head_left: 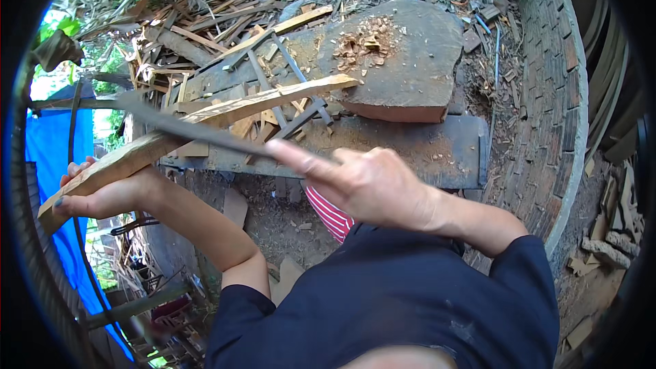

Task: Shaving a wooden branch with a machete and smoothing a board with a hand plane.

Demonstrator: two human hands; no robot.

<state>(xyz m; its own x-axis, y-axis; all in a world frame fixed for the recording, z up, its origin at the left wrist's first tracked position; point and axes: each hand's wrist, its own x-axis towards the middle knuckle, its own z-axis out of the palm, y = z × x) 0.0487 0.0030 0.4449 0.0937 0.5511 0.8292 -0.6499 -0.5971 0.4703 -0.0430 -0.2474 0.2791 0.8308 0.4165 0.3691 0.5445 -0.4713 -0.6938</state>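
My left hand (102, 191) grips the lower end of a long, pale wooden batten (277, 99), which slants up to the right above the work area. My right hand (359, 184) is closed on the handle of a long, dark blade (171, 119), index finger stretched along it. The slightly blurred blade lies across the batten in the picture; whether it touches the wood I cannot tell. Beyond them stands a thick wooden chopping block (417, 51) with a pile of wood shavings (362, 44) on top.
A weathered bench (437, 150) lies under the block, with loose slats (266, 82) on the boards to its left. Scrap wood (184, 27) is heaped behind. A brick wall (550, 96) curves along the right, a blue tarp (55, 143) hangs left, and broken pieces (611, 225) lie at far right.
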